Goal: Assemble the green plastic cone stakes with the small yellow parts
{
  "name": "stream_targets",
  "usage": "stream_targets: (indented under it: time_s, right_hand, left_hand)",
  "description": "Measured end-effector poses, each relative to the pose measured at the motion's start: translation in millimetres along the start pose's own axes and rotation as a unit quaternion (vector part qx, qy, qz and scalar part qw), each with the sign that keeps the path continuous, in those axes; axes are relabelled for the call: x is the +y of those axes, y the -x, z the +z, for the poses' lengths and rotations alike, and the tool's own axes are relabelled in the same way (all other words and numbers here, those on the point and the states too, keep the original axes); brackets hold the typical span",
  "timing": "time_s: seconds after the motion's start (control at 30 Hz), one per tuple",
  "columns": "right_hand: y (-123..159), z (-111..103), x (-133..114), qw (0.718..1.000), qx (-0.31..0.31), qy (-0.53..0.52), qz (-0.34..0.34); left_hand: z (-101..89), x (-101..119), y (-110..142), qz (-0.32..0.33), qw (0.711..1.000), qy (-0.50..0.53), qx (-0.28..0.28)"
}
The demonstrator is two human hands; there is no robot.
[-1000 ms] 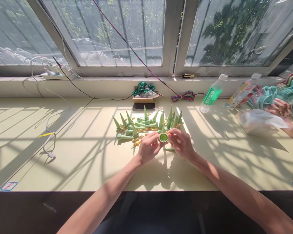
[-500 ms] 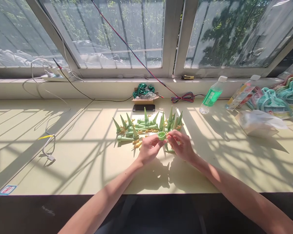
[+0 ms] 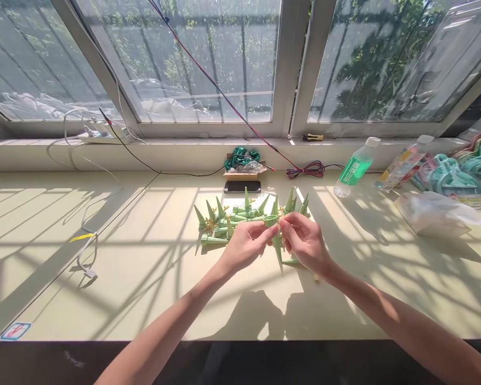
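Head view: left hand (image 3: pixel 246 243) grasps hollow green cone (image 3: pixel 270 220) mouth-up, presumably for access; right hand (image 3: pixel 308 240) beside it, grasp unclear.

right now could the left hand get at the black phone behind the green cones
Probably not directly: the left hand is pinching a green piece, and green cones stand between it and the black phone.

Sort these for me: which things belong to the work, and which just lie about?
Seemingly the job: green piece between left hand and right hand; green cones; yellow pieces.
Seemingly just lying about: black phone; coiled wires; green-labelled bottle.
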State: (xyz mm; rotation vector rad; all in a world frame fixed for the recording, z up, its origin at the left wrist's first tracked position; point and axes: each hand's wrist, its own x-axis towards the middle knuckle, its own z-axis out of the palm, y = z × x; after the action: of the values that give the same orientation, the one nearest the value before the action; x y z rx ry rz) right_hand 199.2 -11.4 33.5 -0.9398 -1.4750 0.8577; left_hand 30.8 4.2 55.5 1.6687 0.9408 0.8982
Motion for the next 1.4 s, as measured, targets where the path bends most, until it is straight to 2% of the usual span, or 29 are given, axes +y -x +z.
stream_targets:
  time_s: [0.1, 0.23, 0.37, 0.5, 0.6, 0.73, 0.9, 1.03, 1.17, 1.3, 1.4]
  right_hand:
    - [-13, 10, -13, 0.998, 0.011, -0.055, 0.016]
    - [-29, 20, -28, 0.996, 0.003, -0.083, 0.014]
    - [-41, 22, -47, 0.997, -0.014, -0.077, 0.02]
    - [-41, 19, -59, 0.996, -0.028, -0.08, 0.033]
    - [-34, 22, -56, 0.994, -0.012, -0.096, 0.056]
    - [-26, 29, -40, 0.987, 0.013, -0.13, 0.096]
    - [-28, 30, -28, 0.974, 0.019, -0.159, 0.158]
    - [-32, 24, -31, 0.971, 0.02, -0.162, 0.175]
    - [-30, 23, -32, 0.97, 0.02, -0.159, 0.181]
    - [-24, 27, -22, 0.975, 0.02, -0.13, 0.18]
    - [-16, 29, -14, 0.979, 0.013, -0.111, 0.173]
  left_hand:
    - [-15.4, 13, -5, 0.026, 0.999, -0.021, -0.001]
    - [-30.3, 18, -11, 0.099, 0.993, -0.046, 0.033]
    - [-38.9, 25, -14, 0.152, 0.984, -0.076, 0.046]
    - [-40.8, 28, -14, 0.211, 0.968, -0.128, 0.052]
    - [-38.4, 15, -15, 0.281, 0.937, -0.189, 0.084]
    - [-36.6, -13, -16, 0.361, 0.889, -0.253, 0.125]
    - [-41.2, -35, -14, 0.414, 0.85, -0.288, 0.15]
    - [-43.2, -40, -13, 0.439, 0.827, -0.31, 0.165]
    - [-44.7, -41, -11, 0.459, 0.807, -0.342, 0.148]
    - [-47.6, -44, -10, 0.477, 0.782, -0.376, 0.138]
    - [-47.1, -46, -8, 0.483, 0.775, -0.384, 0.135]
